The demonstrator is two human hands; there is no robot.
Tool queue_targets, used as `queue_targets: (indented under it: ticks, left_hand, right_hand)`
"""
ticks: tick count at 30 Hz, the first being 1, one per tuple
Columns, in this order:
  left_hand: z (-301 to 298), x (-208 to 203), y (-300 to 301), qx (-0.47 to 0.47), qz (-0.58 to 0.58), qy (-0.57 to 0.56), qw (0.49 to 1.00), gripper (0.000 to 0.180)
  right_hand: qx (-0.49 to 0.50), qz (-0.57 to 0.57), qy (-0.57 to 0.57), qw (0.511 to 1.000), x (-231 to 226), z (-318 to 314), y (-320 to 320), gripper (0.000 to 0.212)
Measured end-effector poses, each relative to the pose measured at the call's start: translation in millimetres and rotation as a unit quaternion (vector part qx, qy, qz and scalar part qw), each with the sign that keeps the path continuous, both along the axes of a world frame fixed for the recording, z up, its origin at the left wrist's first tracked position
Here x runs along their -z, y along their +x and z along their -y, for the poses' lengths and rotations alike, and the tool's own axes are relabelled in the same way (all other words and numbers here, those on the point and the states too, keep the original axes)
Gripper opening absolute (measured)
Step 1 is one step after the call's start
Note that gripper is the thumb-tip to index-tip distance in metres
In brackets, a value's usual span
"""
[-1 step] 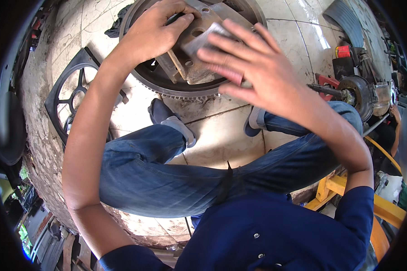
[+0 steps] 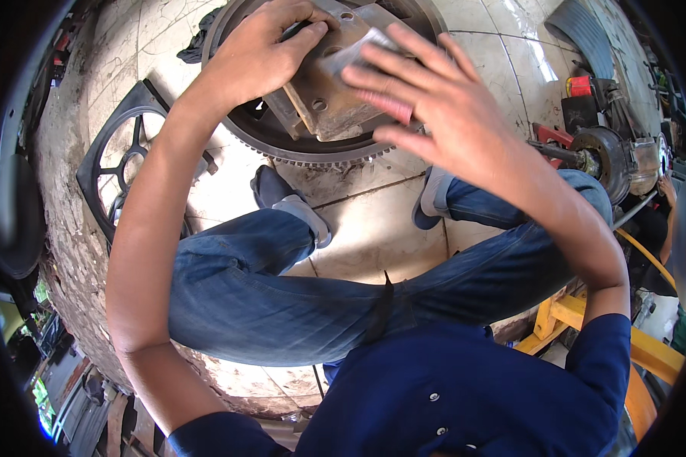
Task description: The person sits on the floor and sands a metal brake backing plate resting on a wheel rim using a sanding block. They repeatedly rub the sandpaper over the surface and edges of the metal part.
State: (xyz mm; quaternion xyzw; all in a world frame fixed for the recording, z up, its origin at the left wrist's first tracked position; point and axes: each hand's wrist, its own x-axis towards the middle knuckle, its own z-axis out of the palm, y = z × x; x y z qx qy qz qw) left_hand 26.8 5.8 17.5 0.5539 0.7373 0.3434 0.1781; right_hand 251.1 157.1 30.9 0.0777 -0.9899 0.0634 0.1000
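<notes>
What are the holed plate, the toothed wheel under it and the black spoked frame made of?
Plate: bare metal, probably steel, given its brown, rust-like stains.
Toothed wheel: dark, dull metal, perhaps cast iron, judging by its heavy look.
Spoked frame: black, likely moulded plastic from its smooth curves, possibly painted metal.

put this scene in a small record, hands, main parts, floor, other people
left hand: on the metal plate, at its left side
right hand: fingers spread over the plate, blurred, a pale piece beneath
plate: brownish, with holes, lying on a toothed wheel
floor: pale tiles, a black frame at left
others: a co-worker's hand near the right edge
</notes>
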Motion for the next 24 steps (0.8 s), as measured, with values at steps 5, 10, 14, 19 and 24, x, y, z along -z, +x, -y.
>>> queue_targets:
  ticks: [5, 10, 14, 19, 24]
  left_hand:
    - [-2, 3, -6, -0.022, 0.063, 0.012, 0.998, 0.036]
    - [1, 5, -7, -0.077, 0.104, 0.013, 0.992, 0.044]
    - [1, 8, -15, -0.11, 0.101, 0.052, 0.987, 0.049]
    - [2, 1, -13, -0.151, 0.1, 0.071, 0.981, 0.036]
    - [4, 1, -11, -0.135, 0.014, 0.025, 0.99, 0.047]
  right_hand:
    - [-0.03, 0.004, -0.021, 0.999, -6, 15, -2, 0.064]
    - [0.032, 0.026, -0.009, 0.999, -2, -7, -10, 0.07]
    - [0.027, 0.041, -0.001, 0.999, -4, 1, -9, 0.079]
    - [-0.024, -0.004, -0.034, 0.999, -3, -3, -10, 0.077]
    - [0.015, 0.009, 0.013, 1.0, 0, -12, -12, 0.088]
